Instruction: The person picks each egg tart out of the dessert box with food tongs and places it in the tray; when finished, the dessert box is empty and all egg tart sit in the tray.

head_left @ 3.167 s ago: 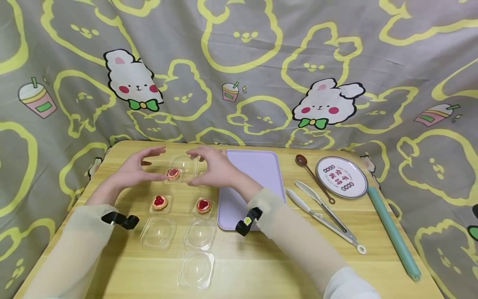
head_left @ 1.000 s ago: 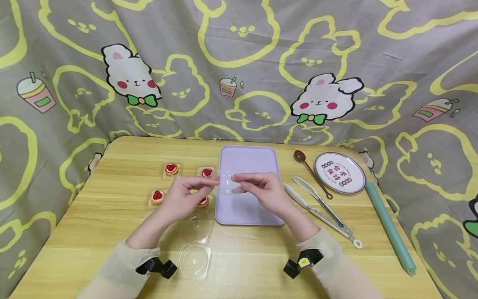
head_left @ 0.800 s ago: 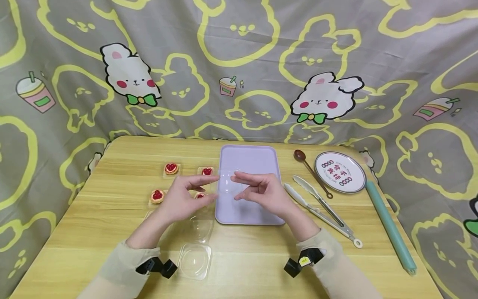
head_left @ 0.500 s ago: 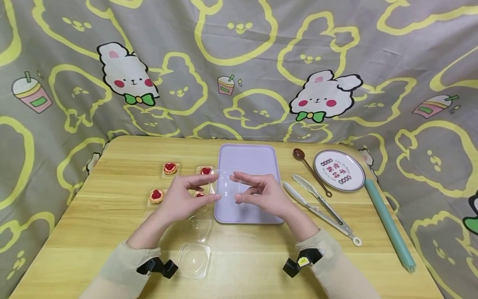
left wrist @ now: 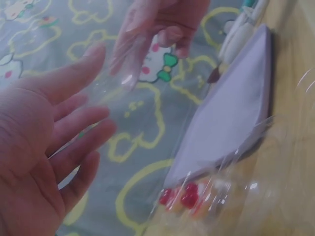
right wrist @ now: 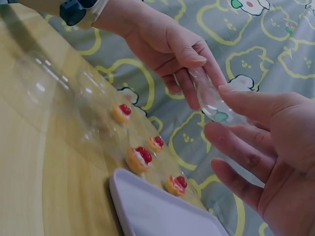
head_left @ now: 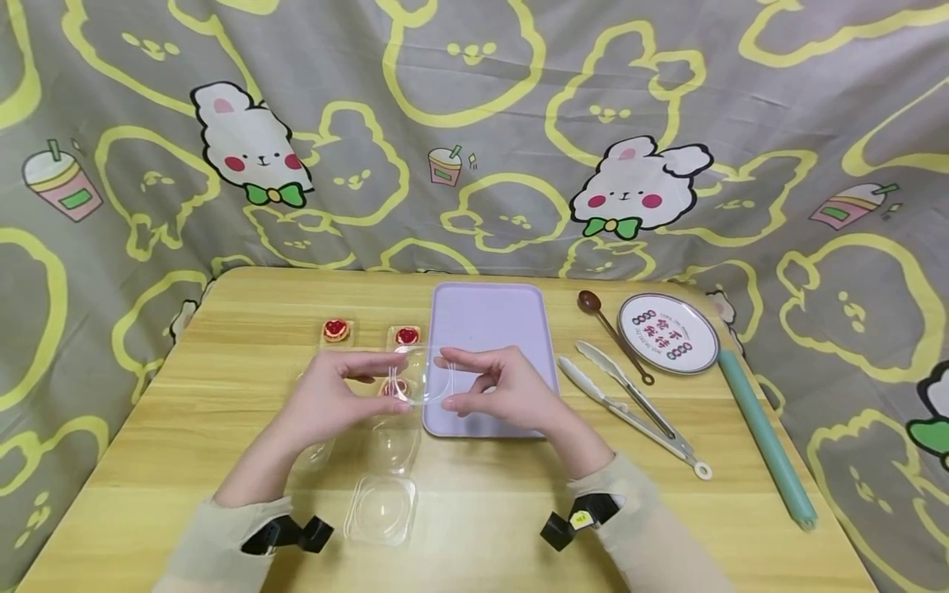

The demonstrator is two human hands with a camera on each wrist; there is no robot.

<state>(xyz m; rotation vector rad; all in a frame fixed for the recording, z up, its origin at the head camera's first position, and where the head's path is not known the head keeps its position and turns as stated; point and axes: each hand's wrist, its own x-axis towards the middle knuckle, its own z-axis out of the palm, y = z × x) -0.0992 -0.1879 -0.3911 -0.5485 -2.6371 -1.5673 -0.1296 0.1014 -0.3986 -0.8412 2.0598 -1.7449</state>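
Between both hands, above the tray's left edge, a clear domed plastic lid (head_left: 424, 375) hangs in the air. My left hand (head_left: 326, 395) pinches its left edge with thumb and fingers. At its right edge, my right hand (head_left: 511, 387) does likewise. The right wrist view shows the thin lid (right wrist: 209, 101) spanning from one hand to the other. Behind it sits a berry tart (head_left: 395, 387), partly covered by the left fingers. Two more tarts stand at the back, a left one (head_left: 336, 330) and a right one (head_left: 407, 336). The left hand hides a further tart (right wrist: 122, 113) from the head view.
Three clear lids lie toward the front, one of them (head_left: 381, 511) nearest. A lilac tray (head_left: 489, 317) is right of the tarts. Farther right are tongs (head_left: 638, 412), a brown spoon (head_left: 615, 336), a round plate (head_left: 669, 333) and a green roll (head_left: 767, 445). A patterned curtain (head_left: 474, 148) hangs behind.
The hands held the lid over the back left tart, then brought it right and forward to the tray. Since half a second ago they have shifted slightly left with the lid.
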